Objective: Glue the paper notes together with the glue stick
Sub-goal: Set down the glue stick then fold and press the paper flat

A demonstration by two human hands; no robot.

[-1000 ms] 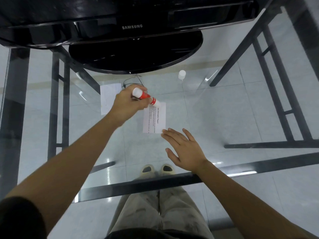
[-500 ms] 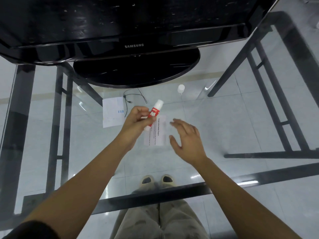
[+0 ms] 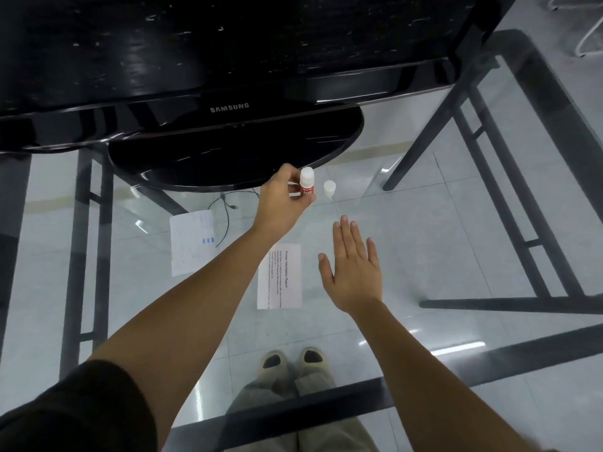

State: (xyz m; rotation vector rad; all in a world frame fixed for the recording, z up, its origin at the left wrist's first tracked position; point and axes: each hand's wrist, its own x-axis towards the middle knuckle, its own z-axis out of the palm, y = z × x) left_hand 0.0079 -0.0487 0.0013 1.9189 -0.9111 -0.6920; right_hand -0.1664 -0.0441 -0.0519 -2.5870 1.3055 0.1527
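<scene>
A: Our left hand [image 3: 282, 200] reaches far forward and grips the glue stick [image 3: 306, 185] between thumb and fingers, upright, its white end on top and the red label below.

B: And our right hand [image 3: 354, 269] holds nothing. We have it flat and open, fingers together and pointing away from us, over the glass table [image 3: 456, 256]. We cannot tell whether the palm touches the glass.

A: Just right of the glue stick stands the small white cap [image 3: 329, 188], close to it but apart.

B: Between our two forearms lies the printed paper note [image 3: 280, 278], flat on the glass, its lines of text running sideways to us. Our left forearm covers its near-left corner.

A: The second paper note [image 3: 191, 244] lies further left, beyond our left arm, well apart from the first. It shows faint print and a few small blue marks.

B: Behind the left hand we see the round black base of the Samsung monitor [image 3: 228, 107], and a thin black cable [image 3: 225, 203] trails from under it toward the second note.

A: Through the glass we see our trousers and light shoes [image 3: 295, 362] on the tiled floor.
</scene>
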